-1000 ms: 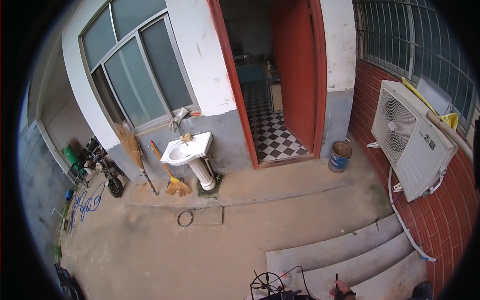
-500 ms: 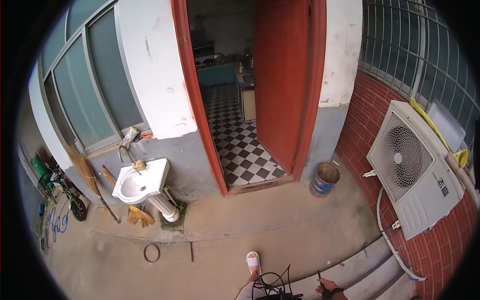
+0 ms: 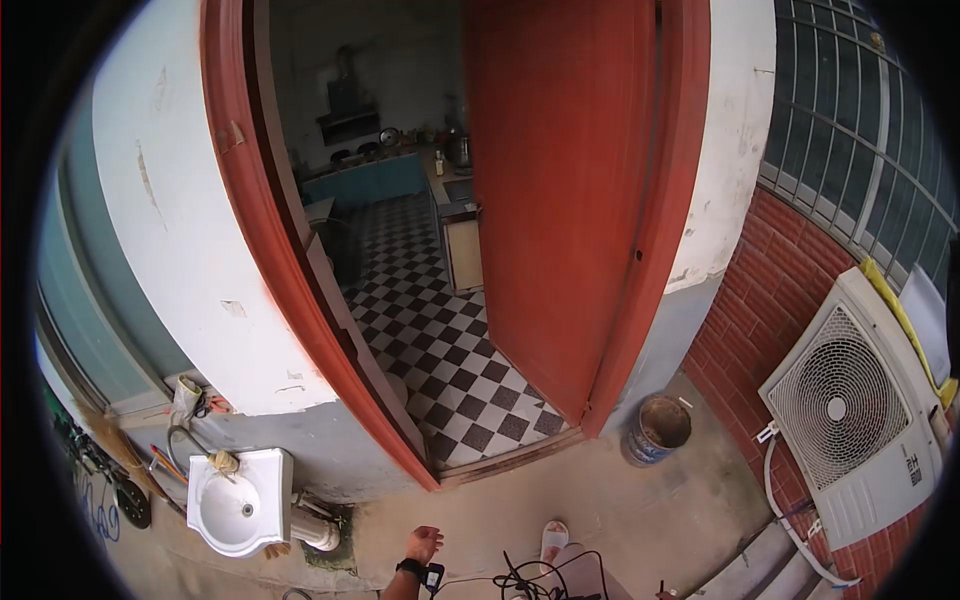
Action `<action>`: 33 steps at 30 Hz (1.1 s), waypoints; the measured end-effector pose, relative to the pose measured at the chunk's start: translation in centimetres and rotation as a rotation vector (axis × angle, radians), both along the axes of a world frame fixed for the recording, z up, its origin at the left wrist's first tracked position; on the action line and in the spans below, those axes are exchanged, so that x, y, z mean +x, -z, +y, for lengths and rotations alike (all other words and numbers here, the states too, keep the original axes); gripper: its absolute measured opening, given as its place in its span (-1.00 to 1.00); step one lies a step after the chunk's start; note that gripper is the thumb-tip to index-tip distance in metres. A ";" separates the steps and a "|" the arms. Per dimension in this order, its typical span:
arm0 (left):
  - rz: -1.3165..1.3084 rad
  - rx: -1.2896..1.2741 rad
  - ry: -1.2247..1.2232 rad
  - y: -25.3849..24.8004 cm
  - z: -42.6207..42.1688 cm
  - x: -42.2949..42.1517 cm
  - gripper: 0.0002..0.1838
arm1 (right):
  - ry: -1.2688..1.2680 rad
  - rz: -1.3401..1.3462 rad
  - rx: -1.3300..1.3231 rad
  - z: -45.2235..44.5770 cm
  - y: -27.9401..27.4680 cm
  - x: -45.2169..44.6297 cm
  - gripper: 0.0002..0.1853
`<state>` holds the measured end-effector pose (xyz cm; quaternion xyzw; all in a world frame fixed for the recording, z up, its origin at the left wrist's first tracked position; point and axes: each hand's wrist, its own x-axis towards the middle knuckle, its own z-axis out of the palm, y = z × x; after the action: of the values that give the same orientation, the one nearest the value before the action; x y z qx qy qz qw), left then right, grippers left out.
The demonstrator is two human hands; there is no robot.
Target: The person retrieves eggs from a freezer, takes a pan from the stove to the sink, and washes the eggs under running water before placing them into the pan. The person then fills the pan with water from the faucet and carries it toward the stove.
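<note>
My left hand [image 3: 424,544] hangs low in front of me, left of my foot. Its fingers are loosely curled, and I see nothing in them. A black band [image 3: 411,567] circles that wrist, and a small black device with a pale screen [image 3: 433,577] sits beside it. Black cables [image 3: 530,578] loop across my lower body at the bottom edge. The slim dark tip of a thin object [image 3: 661,588] shows at the bottom edge on the right; my right hand itself is out of sight. My foot in a white slipper [image 3: 554,534] is on the concrete.
Ahead, a red door [image 3: 560,190] stands ajar over a checkered floor [image 3: 440,350], with a raised threshold [image 3: 510,458]. A white pedestal washbasin [image 3: 225,520] is at left. A rusty bucket [image 3: 655,432], steps [image 3: 735,570] and an air-conditioner unit [image 3: 850,410] are at right.
The doorway, bucket and basin appear closer and larger. My left hand has come into view. My right hand, which held a thin dark stick, has dropped out of view.
</note>
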<state>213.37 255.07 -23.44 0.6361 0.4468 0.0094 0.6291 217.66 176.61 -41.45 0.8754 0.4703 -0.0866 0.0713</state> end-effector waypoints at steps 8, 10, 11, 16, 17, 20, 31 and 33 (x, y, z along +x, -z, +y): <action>-0.011 -0.226 0.076 4.9 5.2 14.6 -0.64 | 0.864 0.993 0.372 22.9 -13.4 29.5 -0.28; 0.058 -0.367 -0.027 7.3 4.8 12.8 -0.65 | 1.240 1.245 0.365 30.7 -20.7 38.1 -0.43; 0.084 -0.281 -0.012 7.0 6.2 14.8 -0.69 | 1.609 1.456 0.393 34.7 -22.0 43.0 -0.53; 0.111 -0.450 -0.218 1.7 11.4 24.8 -0.60 | 1.266 1.490 0.293 47.5 -19.7 63.5 -0.44; 0.042 -0.445 -0.246 1.4 13.1 28.1 -0.60 | 1.171 1.433 0.268 52.2 -23.1 65.4 -0.43; -0.015 -0.442 -0.240 1.4 17.0 34.0 -0.59 | 1.082 1.375 0.342 60.2 -25.4 69.8 -0.55; -0.557 -0.435 0.687 12.5 43.4 58.7 -0.61 | 1.080 1.525 0.209 86.3 -24.4 84.1 -0.49; -0.686 -0.562 0.974 12.6 48.4 62.1 -0.65 | 1.103 1.472 0.216 90.7 -22.6 87.0 -0.46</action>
<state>275.51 303.42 -36.01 0.5382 -0.1326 -0.1914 0.8101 304.65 267.34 -18.89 0.7015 -0.0808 -0.5983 -0.3788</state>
